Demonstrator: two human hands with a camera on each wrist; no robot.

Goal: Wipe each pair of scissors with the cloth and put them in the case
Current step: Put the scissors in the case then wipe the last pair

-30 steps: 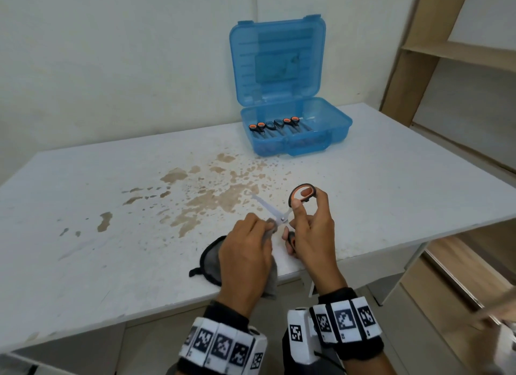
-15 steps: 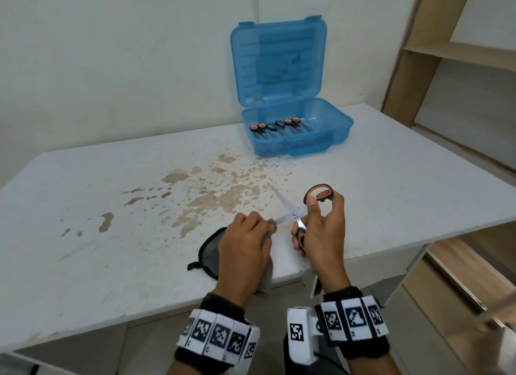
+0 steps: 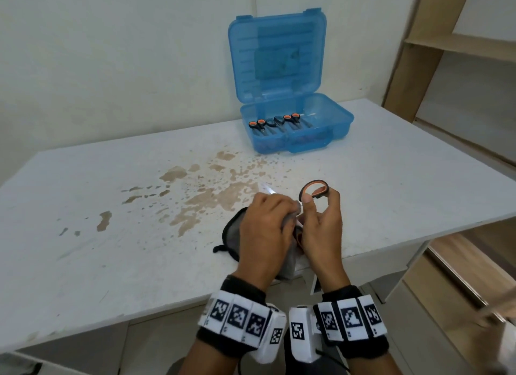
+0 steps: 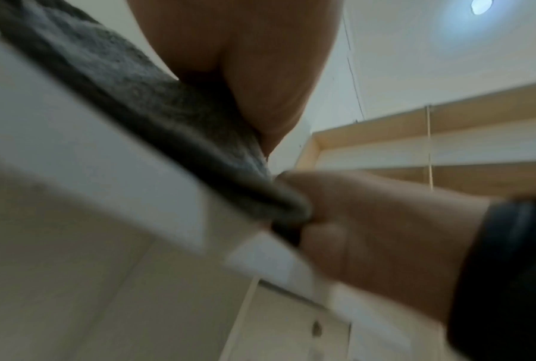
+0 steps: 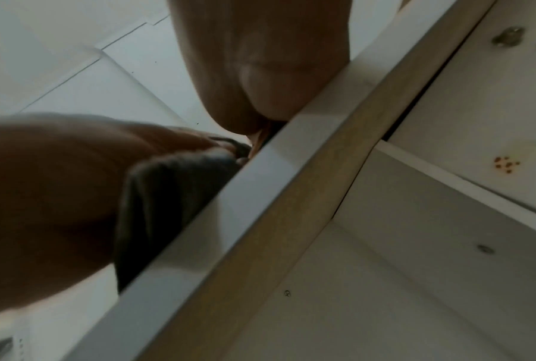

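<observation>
Left hand (image 3: 264, 232) wiping scissors (image 3: 314, 188) with cloth (image 3: 233, 232), right hand (image 3: 321, 229) gripping handles

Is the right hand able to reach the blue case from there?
Probably yes: bare table lies between the right hand and the open blue case, with nothing in between. But it is holding scissors.

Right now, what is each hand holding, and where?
Right hand holds the scissors by the orange handle loops. Left hand grips the grey cloth, bunched around the blades.
</observation>
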